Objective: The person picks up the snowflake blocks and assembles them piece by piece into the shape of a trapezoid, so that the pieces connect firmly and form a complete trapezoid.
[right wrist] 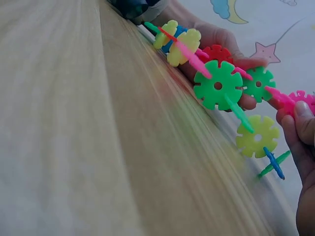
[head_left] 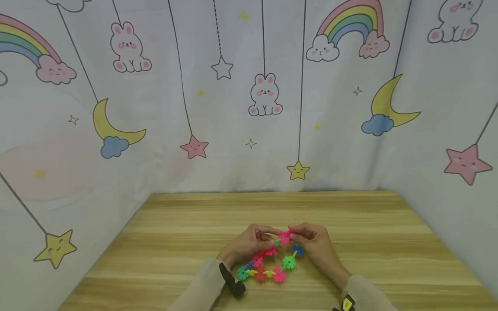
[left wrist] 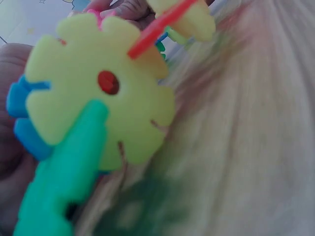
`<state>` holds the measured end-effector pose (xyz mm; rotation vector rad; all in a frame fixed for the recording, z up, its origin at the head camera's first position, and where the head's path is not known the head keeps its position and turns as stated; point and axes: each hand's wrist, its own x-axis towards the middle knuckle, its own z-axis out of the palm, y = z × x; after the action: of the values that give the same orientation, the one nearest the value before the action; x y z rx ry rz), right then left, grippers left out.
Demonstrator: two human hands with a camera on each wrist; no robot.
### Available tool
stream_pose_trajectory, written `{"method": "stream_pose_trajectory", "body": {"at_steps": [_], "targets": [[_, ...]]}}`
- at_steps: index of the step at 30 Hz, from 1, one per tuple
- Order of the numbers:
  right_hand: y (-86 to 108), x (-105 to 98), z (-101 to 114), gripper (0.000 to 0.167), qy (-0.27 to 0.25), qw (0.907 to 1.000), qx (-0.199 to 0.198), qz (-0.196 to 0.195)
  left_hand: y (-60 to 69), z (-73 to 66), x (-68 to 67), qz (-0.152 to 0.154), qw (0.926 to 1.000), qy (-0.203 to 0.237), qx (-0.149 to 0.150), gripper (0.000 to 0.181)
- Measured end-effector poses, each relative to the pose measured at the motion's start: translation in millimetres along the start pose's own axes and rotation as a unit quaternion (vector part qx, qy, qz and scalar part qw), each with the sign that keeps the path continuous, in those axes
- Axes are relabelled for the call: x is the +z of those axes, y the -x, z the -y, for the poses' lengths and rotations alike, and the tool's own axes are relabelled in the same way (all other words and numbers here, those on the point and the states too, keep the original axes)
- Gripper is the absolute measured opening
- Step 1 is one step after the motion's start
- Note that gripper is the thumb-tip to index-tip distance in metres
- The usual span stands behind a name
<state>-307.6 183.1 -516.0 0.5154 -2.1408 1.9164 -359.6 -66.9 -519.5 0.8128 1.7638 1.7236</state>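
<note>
A chain of notched plastic snowflake discs in pink, red, green, yellow and blue hangs in a loop between the two hands, above the table. My left hand (head_left: 246, 245) grips one side of it, fingers close to a green disc (right wrist: 258, 84) and a red disc (right wrist: 216, 53). Thumb and fingers of my right hand (head_left: 318, 246) pinch a pink disc (head_left: 285, 237) at the far end. Lower down, another green disc (head_left: 289, 262) and a blue disc (head_left: 298, 250) dangle. Close to the left wrist camera is a yellow disc (left wrist: 74, 93) with a green one slotted into it.
The wood-grain table (head_left: 186, 216) lies beneath both hands. A white cloth with printed rabbits, moons and stars (head_left: 233, 168) encloses the table at the back and sides. Dark straps (head_left: 232, 280) sit on the wrists.
</note>
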Motion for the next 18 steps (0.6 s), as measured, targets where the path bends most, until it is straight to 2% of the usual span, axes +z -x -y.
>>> {"method": "stream_pose_trajectory", "body": {"at_steps": [5,9,14,18], "targets": [[-0.5,2,0,0.018,0.013,0.9999,-0.006,-0.008,-0.4,-1.4,0.3,-0.004,0.9999,0.007,-0.01,0.043],[0.0,0,-1,0.021,0.036,0.9993,-0.012,0.0,2.4,-3.4,1.6,-0.008,0.9997,0.004,-0.021,0.042],[2.3,-12,1,0.033,0.088,0.9959,-0.018,-0.005,3.7,-4.8,1.9,-0.022,0.999,-0.021,-0.034,0.041],[6.0,-25,10,0.032,0.09,0.9957,-0.004,-0.021,0.8,-6.1,0.5,-0.027,0.9986,-0.023,-0.039,0.041]]}}
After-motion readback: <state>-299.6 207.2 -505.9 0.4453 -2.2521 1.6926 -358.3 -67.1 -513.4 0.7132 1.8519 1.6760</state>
